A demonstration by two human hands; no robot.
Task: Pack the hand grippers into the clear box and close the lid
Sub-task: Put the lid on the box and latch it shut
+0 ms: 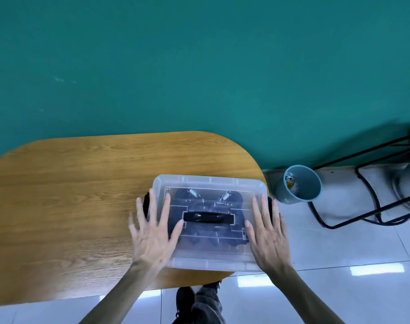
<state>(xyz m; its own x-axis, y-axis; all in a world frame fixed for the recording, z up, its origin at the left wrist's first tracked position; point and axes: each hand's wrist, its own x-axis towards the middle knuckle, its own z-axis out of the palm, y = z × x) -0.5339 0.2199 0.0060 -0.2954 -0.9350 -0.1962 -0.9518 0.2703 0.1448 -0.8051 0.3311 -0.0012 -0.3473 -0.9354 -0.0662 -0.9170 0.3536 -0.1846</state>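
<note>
The clear box point(208, 258) stands at the right end of the wooden table point(82, 195) with its lid point(211, 182) lying flat on top. A black carry handle point(208, 217) sits in the lid's middle. Through the plastic I see dark hand grippers point(222, 197) with metal springs inside. My left hand point(152, 232) lies flat with spread fingers on the lid's left side. My right hand point(267, 235) lies flat on the lid's right side. Black side latches point(273, 206) show beside the fingers at both ends.
A blue bin point(302, 183) stands on the tiled floor just right of the table. A black metal frame point(374, 197) stands further right. A teal wall rises behind the table. My legs and a shoe point(185, 300) show below the table's front edge.
</note>
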